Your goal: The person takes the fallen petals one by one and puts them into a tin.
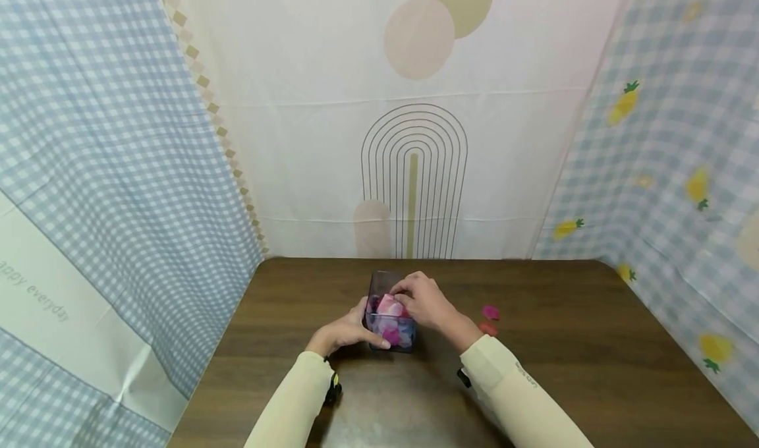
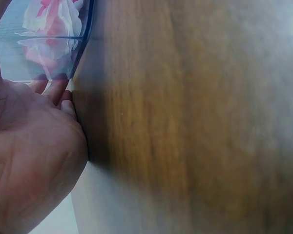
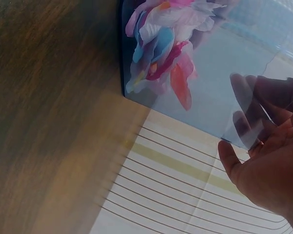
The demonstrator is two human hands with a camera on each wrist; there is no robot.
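A clear plastic bin (image 1: 398, 344) holds pink, white and blue artificial flower petals (image 3: 161, 53) and stands upright on the table. My left hand (image 1: 350, 329) grips it from the left, thumb across the front; in the left wrist view that hand's palm (image 2: 34, 146) lies beside the clear wall. My right hand (image 1: 423, 300) reaches over the bin's right rim, close to the pink petals (image 1: 388, 305) at the top. Through the wall in the right wrist view, some right-hand fingers (image 3: 244, 97) show bent inside the bin. What its thumb and index finger touch is hidden.
On the brown wooden table (image 1: 569, 356), a magenta petal (image 1: 491, 312) and a red petal (image 1: 488, 328) lie right of the bin. Behind the table hangs a white patterned cloth (image 1: 308, 171), and checked cloths (image 1: 118, 105) hang at both sides.
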